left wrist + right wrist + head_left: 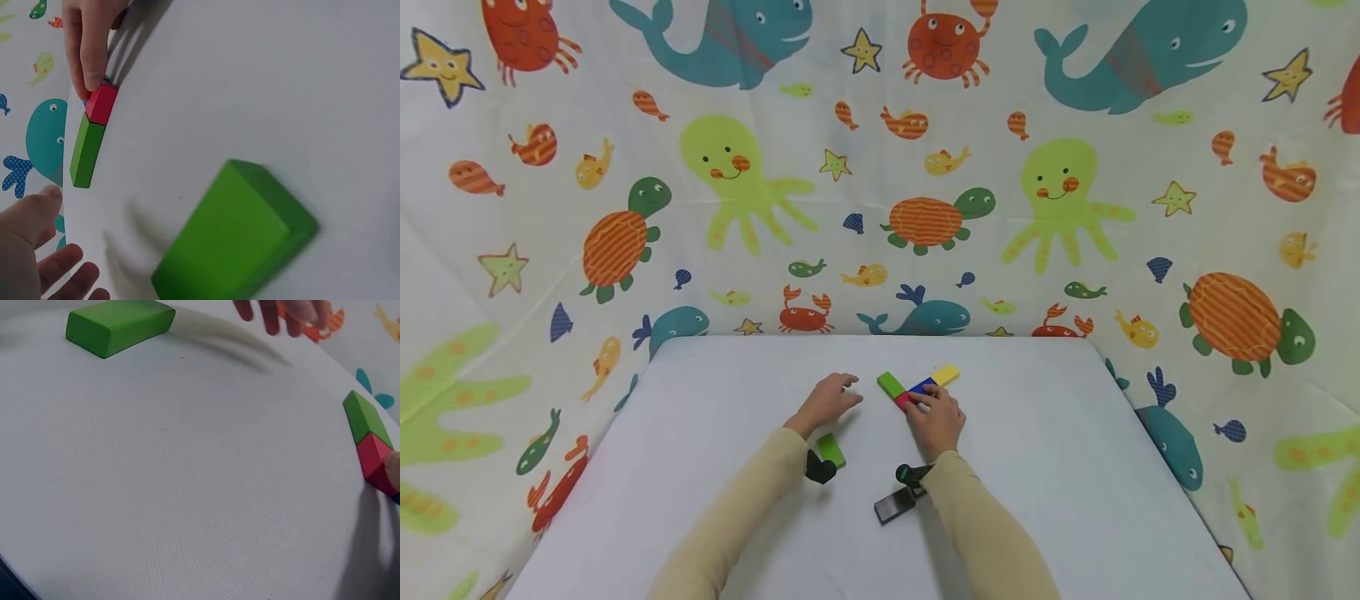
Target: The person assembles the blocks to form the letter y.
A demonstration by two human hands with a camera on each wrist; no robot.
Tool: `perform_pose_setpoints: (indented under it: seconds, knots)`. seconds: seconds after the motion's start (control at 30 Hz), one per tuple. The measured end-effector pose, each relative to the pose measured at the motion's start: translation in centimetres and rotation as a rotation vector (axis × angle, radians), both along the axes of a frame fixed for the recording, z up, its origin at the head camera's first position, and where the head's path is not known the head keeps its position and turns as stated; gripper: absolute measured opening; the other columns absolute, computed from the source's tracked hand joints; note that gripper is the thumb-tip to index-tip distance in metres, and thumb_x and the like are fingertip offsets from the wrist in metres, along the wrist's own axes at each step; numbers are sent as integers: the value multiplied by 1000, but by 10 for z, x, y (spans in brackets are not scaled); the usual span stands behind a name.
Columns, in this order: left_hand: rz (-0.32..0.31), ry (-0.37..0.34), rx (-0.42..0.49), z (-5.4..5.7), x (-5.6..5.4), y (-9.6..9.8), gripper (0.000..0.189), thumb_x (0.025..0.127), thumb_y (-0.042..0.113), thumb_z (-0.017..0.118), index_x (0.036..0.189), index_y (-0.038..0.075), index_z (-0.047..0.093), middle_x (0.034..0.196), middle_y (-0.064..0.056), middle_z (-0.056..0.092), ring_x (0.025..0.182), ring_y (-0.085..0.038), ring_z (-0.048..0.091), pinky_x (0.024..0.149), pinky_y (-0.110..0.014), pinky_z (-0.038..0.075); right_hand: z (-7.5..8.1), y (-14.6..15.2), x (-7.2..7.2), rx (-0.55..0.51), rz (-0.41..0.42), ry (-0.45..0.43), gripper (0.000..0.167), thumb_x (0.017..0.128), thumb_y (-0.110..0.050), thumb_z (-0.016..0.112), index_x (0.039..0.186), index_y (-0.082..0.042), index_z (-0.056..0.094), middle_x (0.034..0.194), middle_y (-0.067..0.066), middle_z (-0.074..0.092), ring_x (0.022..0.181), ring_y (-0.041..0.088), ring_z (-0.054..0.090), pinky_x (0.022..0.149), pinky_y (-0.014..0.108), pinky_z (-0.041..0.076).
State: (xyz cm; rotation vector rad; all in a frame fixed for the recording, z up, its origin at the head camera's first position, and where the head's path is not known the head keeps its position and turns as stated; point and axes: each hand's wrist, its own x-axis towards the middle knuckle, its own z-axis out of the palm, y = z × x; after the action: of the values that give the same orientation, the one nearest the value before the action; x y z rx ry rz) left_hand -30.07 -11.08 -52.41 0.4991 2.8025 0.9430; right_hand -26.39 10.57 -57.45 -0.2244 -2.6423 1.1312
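Presently, at lower centre frame, the left hand (826, 402) hovers, fingers parted, released; the right hand (940, 421) arches, touching a red rectangular block (102, 105), grip indeterminable.

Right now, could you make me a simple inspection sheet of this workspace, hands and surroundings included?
Surface: white table.
Job's things: joined green block, red block, blue block and yellow block form a V; loose green block lies apart.
Clutter: dark rectangular object, purpose unclear.
Left hand: over the table, holding nothing.
Right hand: thumb on the red block, fingers at the blue block.
Cables: nothing seen.
Surroundings: cloth printed with sea creatures.
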Motion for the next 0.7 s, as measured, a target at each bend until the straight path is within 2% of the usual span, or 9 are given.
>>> perform_pose_setpoints:
  seconds: [0.17, 0.3, 0.37, 0.47, 0.57, 0.7]
  knots:
    - [-53, -8, 7, -7, 26, -21, 46, 91, 23, 69, 129, -1, 58, 120, -18, 59, 111, -31, 56, 95, -47, 47, -2, 0, 1, 9, -5, 15, 27, 86, -33, 75, 107, -16, 78, 128, 6, 60, 120, 34, 50, 100, 60, 30]
    - [-86, -26, -82, -13, 45, -32, 56, 87, 37, 73, 131, 5, 59, 122, -13, 56, 111, -26, 53, 93, -45, 47, -3, -1, 0, 10, -11, 6, 28, 86, -34, 74, 107, -17, 77, 129, 5, 60, 121, 33, 49, 101, 59, 30]
    - [-113, -25, -144, -15, 52, -37, 61, 83, 42, 77, 130, 8, 59, 122, -11, 54, 106, -24, 50, 89, -42, 47, -3, -1, -1, 20, -19, 6, 28, 86, -35, 74, 107, -17, 77, 129, 5, 60, 121, 33, 49, 101, 59, 30]
    - [-166, 1, -216, -14, 60, -40, 65, 77, 40, 82, 130, 9, 59, 121, -10, 52, 100, -22, 47, 82, -38, 46, -4, -1, -3, 32, -27, 5, 29, 86, -36, 74, 107, -17, 77, 129, 4, 60, 121, 32, 49, 101, 58, 31]
    - [-204, 29, -244, -13, 63, -41, 63, 76, 33, 84, 129, 8, 59, 118, -9, 51, 98, -20, 45, 79, -35, 45, -6, -1, -3, 36, -24, 7, 28, 86, -36, 74, 107, -17, 78, 129, 4, 60, 121, 33, 49, 100, 58, 31]
    - [-211, 35, -188, -14, 62, -38, 58, 77, 23, 84, 127, 5, 59, 115, -9, 50, 97, -19, 45, 80, -36, 45, -10, 0, -4, 36, -29, 20, 28, 86, -36, 74, 107, -18, 78, 128, 4, 60, 120, 33, 50, 99, 59, 31]
